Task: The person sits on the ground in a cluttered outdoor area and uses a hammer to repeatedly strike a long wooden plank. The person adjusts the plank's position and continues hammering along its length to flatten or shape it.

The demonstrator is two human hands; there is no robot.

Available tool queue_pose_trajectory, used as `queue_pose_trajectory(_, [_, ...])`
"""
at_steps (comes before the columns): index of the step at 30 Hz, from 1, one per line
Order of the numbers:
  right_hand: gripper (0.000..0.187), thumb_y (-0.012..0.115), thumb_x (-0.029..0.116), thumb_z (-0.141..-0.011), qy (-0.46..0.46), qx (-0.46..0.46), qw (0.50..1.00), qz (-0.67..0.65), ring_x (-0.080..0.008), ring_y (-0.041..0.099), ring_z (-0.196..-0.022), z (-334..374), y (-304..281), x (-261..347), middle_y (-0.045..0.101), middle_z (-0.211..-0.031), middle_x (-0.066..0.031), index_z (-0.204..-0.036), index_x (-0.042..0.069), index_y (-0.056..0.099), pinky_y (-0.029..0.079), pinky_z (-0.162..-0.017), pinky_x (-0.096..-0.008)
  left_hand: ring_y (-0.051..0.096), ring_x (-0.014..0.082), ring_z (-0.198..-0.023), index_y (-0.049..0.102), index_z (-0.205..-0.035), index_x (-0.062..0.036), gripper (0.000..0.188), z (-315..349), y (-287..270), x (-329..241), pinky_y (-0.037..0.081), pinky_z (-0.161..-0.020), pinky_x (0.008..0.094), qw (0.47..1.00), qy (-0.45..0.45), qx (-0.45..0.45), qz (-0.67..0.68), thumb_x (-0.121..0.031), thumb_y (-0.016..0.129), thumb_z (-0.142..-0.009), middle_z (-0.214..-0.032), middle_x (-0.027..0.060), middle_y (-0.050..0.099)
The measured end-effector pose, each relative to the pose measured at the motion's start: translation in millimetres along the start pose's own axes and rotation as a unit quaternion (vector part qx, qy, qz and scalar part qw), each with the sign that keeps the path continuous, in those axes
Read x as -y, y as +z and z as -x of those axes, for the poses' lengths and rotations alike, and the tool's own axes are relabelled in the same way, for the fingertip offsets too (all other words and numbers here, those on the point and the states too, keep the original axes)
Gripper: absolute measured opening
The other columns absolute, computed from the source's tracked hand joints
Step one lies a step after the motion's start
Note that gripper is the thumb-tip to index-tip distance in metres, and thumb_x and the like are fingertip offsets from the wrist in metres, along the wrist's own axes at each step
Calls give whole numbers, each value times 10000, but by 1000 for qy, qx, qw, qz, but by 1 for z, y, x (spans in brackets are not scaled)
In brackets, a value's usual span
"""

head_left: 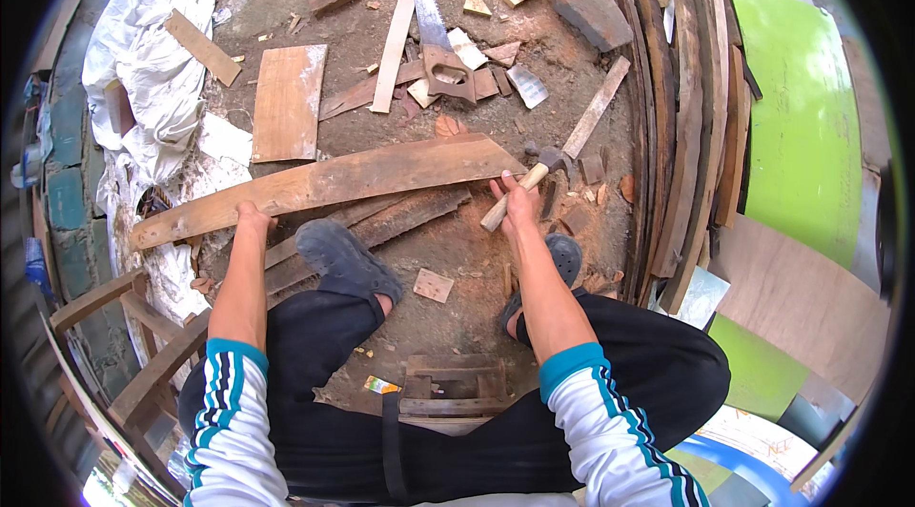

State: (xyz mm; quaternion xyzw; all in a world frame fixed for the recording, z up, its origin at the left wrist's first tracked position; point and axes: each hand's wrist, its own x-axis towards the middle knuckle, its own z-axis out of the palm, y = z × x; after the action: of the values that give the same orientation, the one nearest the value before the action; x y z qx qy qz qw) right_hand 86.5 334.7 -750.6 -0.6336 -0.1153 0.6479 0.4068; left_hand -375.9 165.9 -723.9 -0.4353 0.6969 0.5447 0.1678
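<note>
A long brown wooden plank lies slantwise in front of me, its right end cut at an angle. My left hand is closed on its near edge, left of the middle, with the fingers mostly hidden by the wood. In my right hand is a hammer with a pale wooden handle, its dark metal head pointing up and to the right. The fingertips of that hand are close to the plank's right end; whether they touch it I cannot tell. Under the plank lie darker, rough boards.
Beyond the plank are a handsaw, a square board, a grey stone block and several offcuts. Long timber strips line the right, beside a green panel. White sacking and a wooden frame stand left.
</note>
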Motion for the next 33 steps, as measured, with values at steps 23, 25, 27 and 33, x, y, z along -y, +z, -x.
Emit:
queue_pose_trajectory(23, [463, 728, 382, -905, -325, -10, 848, 417, -355, 690, -795, 91, -38, -9, 694, -889, -209, -1089, -39, 670, 515, -755, -436, 520, 275, -1144, 643, -1178, -79, 404, 190, 53, 208, 280, -1081, 487, 413, 706, 315, -481, -397, 580, -938, -1120, 118, 598])
queue_pose_trajectory(25, [434, 708, 365, -913, -252, 33, 849, 463, -333, 683, -784, 96, -22, -7, 688, -851, -221, -1108, -21, 671, 516, -749, -413, 526, 275, -1123, 647, -1173, -80, 402, 192, 55, 206, 288, -1069, 483, 412, 701, 315, -489, -396, 580, -934, -1094, 116, 599])
queue_pose_trajectory(27, [407, 699, 347, -916, -166, 51, 845, 505, -326, 676, -766, 97, -4, -5, 690, -849, -208, -1112, -8, 674, 517, -746, -406, 530, 277, -1109, 648, -1185, -83, 409, 194, 54, 205, 292, -1064, 482, 412, 700, 313, -493, -397, 580, -932, -1078, 117, 599])
queue_pose_trajectory(33, [288, 681, 295, -942, -222, 59, 873, 431, -196, 590, -646, 105, -9, 1, 608, -701, -60, -936, 9, 652, 480, -628, -353, 528, 257, -1088, 661, -1208, -112, 446, 186, 55, 205, 287, -1073, 469, 424, 707, 298, -481, -451, 568, -933, -1067, 91, 598])
